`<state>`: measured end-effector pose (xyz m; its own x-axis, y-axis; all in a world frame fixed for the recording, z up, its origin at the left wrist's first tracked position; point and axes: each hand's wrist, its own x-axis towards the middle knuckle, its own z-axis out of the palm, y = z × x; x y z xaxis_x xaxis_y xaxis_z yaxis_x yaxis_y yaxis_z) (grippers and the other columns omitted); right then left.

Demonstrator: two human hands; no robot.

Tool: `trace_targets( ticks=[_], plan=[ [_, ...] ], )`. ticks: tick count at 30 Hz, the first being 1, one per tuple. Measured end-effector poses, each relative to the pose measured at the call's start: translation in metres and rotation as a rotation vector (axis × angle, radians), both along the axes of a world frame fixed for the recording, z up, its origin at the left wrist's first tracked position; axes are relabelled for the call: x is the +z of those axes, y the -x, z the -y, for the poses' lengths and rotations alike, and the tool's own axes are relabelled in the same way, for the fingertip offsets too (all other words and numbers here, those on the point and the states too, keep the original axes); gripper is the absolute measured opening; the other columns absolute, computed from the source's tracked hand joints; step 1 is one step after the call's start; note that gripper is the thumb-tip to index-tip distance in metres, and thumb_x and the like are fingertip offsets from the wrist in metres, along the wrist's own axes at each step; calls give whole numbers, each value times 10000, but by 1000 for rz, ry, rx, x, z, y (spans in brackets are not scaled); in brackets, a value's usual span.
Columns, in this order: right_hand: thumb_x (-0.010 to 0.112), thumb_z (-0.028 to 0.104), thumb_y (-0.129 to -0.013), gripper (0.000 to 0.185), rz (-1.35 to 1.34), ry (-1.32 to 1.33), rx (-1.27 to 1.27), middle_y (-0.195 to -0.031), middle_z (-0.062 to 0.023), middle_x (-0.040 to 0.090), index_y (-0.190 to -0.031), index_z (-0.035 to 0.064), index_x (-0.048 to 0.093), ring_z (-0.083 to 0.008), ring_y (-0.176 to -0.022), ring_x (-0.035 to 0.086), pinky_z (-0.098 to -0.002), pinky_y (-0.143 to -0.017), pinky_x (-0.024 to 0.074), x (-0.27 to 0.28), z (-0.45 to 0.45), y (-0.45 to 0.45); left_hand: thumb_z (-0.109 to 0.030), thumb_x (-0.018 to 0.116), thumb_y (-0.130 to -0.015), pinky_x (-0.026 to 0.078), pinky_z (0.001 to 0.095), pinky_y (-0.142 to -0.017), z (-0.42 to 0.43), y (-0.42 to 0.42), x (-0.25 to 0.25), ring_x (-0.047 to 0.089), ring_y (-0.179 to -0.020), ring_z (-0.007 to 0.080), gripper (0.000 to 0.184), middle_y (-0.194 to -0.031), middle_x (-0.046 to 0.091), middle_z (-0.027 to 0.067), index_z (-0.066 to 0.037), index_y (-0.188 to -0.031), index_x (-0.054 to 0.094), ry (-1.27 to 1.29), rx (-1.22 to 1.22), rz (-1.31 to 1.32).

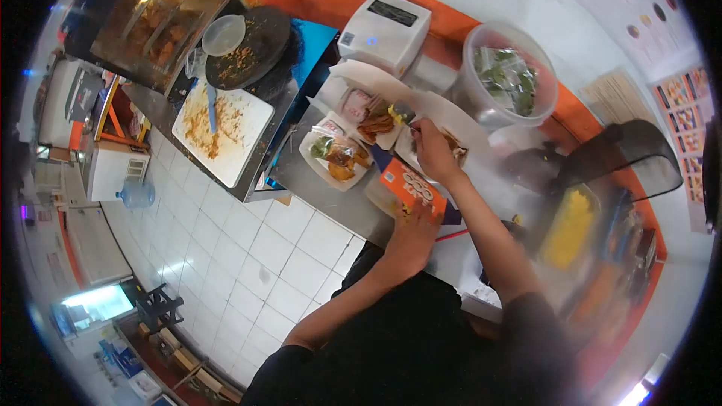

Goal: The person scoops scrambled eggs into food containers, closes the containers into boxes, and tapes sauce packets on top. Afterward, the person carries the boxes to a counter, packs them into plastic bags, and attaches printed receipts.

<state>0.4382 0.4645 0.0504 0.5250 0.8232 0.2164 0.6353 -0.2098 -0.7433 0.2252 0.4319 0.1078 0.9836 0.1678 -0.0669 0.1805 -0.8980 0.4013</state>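
My right hand (pixel 435 152) is closed over the food boxes, fingers pinched around what looks like a small grey utensil (pixel 407 115), whose shape is unclear. Beside its tip, yellow food (pixel 395 114) tops browned meat (pixel 374 129) in an open paper box. Under my right hand is another open box (pixel 429 171) with food, partly covered. My left hand (pixel 414 237) has its fingers closed over the near edge of an orange printed box (pixel 408 183). Left of these, a paper tray (pixel 316 163) holds fried pieces and a bag of greens.
A white printer (pixel 386 26) and a clear tub of bagged greens (pixel 505 79) stand along the wall. A stained white cutting board (pixel 252 124) with a blue-handled knife (pixel 212 111) lies on the left counter. A yellow-filled container (pixel 569 227) and a dark mesh cover (pixel 624 162) are at right.
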Motion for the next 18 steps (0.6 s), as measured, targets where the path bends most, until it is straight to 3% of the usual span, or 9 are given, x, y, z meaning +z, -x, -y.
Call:
trace_targets(
  ticks=[1,5,8,10,11,13,16,17,18],
  plan=[
    [488,38,-1008,152,168,4,63,-1068,-292,598,-1149,-4,528,-481,-951,583,-504,-835,476,-17,-9,-2,-238,698,-875,146,720,-1177,-3,3,1,337,-1460,425,633,-1491,448,218,-33,-1439,496,43,-21,-19],
    [490,55,-1017,153,271,139,179,-1082,-289,590,-1152,-13,516,-477,-942,574,-493,-814,473,-50,-23,-6,-257,701,-879,129,726,-1176,-25,8,1,308,-1478,431,644,-1515,423,236,-29,-1444,491,67,-88,-55],
    [472,28,-1002,191,-22,87,65,-1063,-263,611,-1178,-25,525,-439,-973,601,-502,-893,476,-15,-20,-2,-268,701,-879,136,722,-1176,-31,6,3,294,-1488,426,657,-1528,408,250,-30,-1451,483,101,-156,-85],
    [484,85,-1043,204,-401,207,-4,-1018,-177,647,-1221,-1,534,-277,-828,623,-400,-767,510,-1,-14,-7,-211,636,-888,114,697,-1200,-34,0,11,305,-1500,405,595,-1530,434,250,-3,-1432,513,134,-146,-77],
    [484,85,-1043,204,-396,206,-20,-1018,-177,647,-1221,-1,534,-277,-828,623,-400,-767,510,-1,-8,-10,-211,636,-888,114,697,-1200,-33,-4,14,305,-1500,405,595,-1530,434,250,-3,-1432,513,134,-162,-72],
    [513,135,-1065,218,-828,94,-53,-956,-67,649,-1254,29,538,-123,-759,560,-279,-674,472,2,8,-18,-211,636,-882,136,705,-1190,-27,-12,20,327,-1491,407,598,-1520,444,250,6,-1425,515,117,-122,-95],
    [539,143,-1067,222,-1072,-163,-5,-914,3,632,-1264,42,554,-58,-708,497,-210,-635,412,26,62,-19,-200,646,-870,142,695,-1192,-5,-25,20,385,-1458,401,588,-1475,487,256,9,-1407,530,-159,-114,-43],
    [539,143,-1067,222,-1054,-174,-91,-914,3,632,-1264,42,554,-58,-708,497,-210,-635,412,44,90,-12,-200,646,-870,142,695,-1192,5,-30,24,385,-1458,401,588,-1475,487,256,9,-1407,530,-127,-191,-25],
    [545,149,-1065,223,-1043,-185,-167,-913,2,636,-1260,39,557,-56,-715,497,-206,-645,413,65,115,-7,-184,654,-869,235,657,-1168,11,-38,29,445,-1399,407,558,-1418,524,254,7,-1382,546,-40,-217,79]
  ],
)
